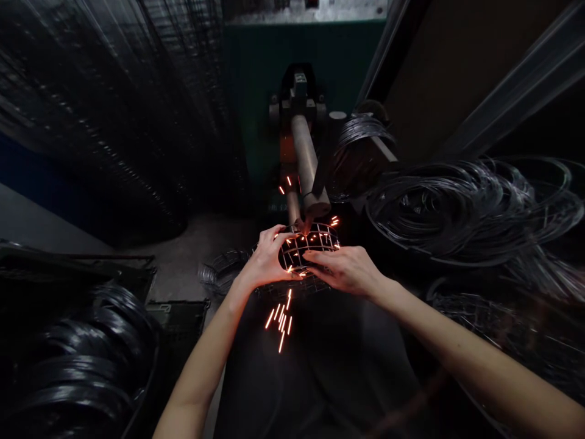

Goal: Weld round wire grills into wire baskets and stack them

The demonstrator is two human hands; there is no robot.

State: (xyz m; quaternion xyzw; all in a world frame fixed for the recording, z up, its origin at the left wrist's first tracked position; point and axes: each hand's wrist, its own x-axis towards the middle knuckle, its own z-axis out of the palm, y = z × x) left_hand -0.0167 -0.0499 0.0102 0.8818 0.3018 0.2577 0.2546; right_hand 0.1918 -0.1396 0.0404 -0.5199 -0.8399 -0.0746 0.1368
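Note:
A round wire basket (299,245) of crossed metal rods sits under the electrode tip of a spot welder (311,164). My left hand (269,256) grips the basket's left side, its thumb and fingers curved around the rods. On the right, my right hand (342,268) holds the near right side, with fingers stretched along the wires. Orange sparks fly around the electrode and fall below the basket. The exact contact of the fingertips with the wires is partly hidden.
Coils of wire rings (415,207) lie to the right, with a smaller ring bundle (365,128) behind. More shiny rings (86,360) fill the lower left. Stacked wire mesh (137,91) hangs at the upper left. The green machine body (256,67) stands at the back.

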